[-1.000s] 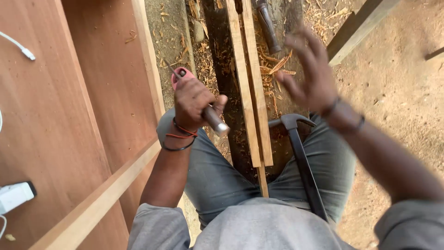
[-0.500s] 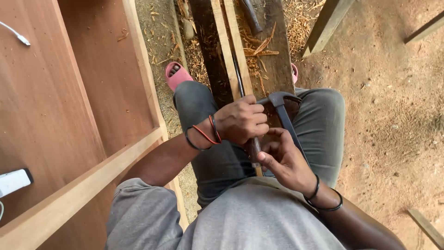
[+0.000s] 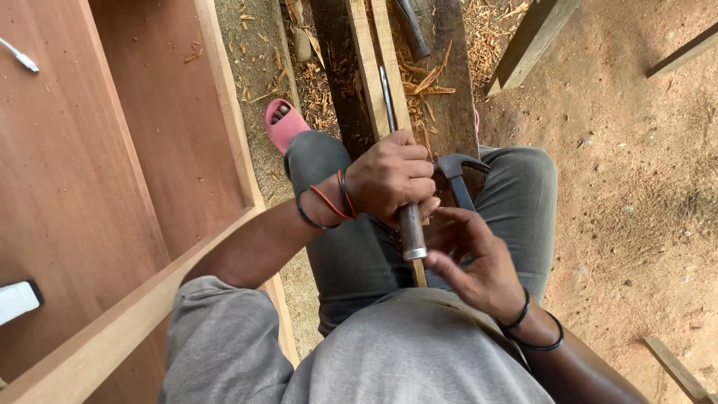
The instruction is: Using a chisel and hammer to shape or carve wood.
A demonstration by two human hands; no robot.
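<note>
My left hand (image 3: 393, 179) is shut around the wooden handle of a chisel (image 3: 409, 232). The chisel's steel blade (image 3: 387, 97) lies along a pale wood strip (image 3: 364, 67), which rests on a dark plank (image 3: 336, 82) between my knees. My right hand (image 3: 471, 258) hovers just below the chisel's butt end, fingers apart, and lies over the handle of a claw hammer. The hammer head (image 3: 458, 166) rests on my right thigh beside the left hand. Both wrists carry dark bands.
A big reddish-brown cabinet panel (image 3: 97, 172) with a pale rail (image 3: 142, 314) fills the left. A white device (image 3: 19, 299) lies on it. My foot in a pink sandal (image 3: 283, 123) rests on shavings. Another tool (image 3: 411, 30) lies on the plank. Timbers (image 3: 531, 37) cross the dirt floor.
My left hand came down from a raised position and set the chisel on the strip. My right hand drew back from the far planks to the hammer on my lap.
</note>
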